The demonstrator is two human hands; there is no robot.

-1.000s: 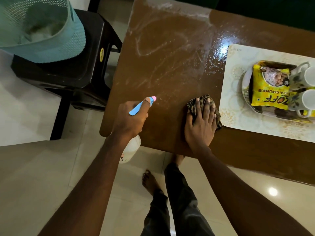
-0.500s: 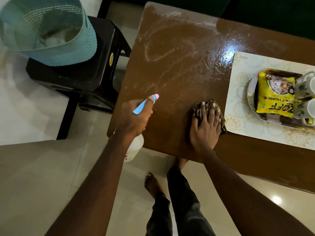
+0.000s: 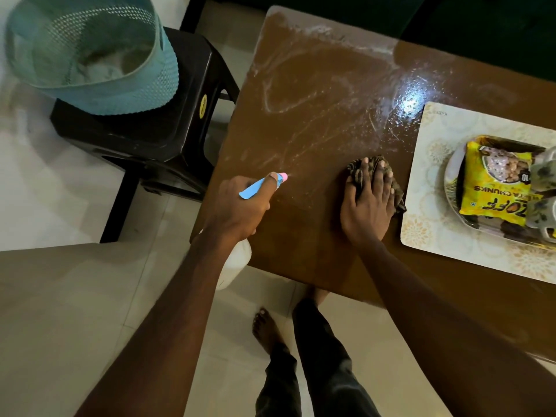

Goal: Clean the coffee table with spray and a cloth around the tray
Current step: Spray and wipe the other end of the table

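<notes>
Table [image 3: 301,130]: glossy brown top, streaky white residue over its far-left part. Over the last second I log almost no change. Right hand [image 3: 368,206] still lies flat on the crumpled dark cloth [image 3: 353,171], just beside the cream patterned tray [image 3: 427,224]. Left hand [image 3: 237,209] still grips the spray bottle [image 3: 258,186] at the near-left edge. I judge the wiping is paused.

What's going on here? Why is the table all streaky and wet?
Someone is cleaning the coffee table. Their left grip, a bare hand, holds a spray bottle with its nozzle pointing at the streaky, wet top. Their right grip presses a dark cloth flat on the table, close beside the tray. The tray holds a yellow snack packet and cups.
</notes>
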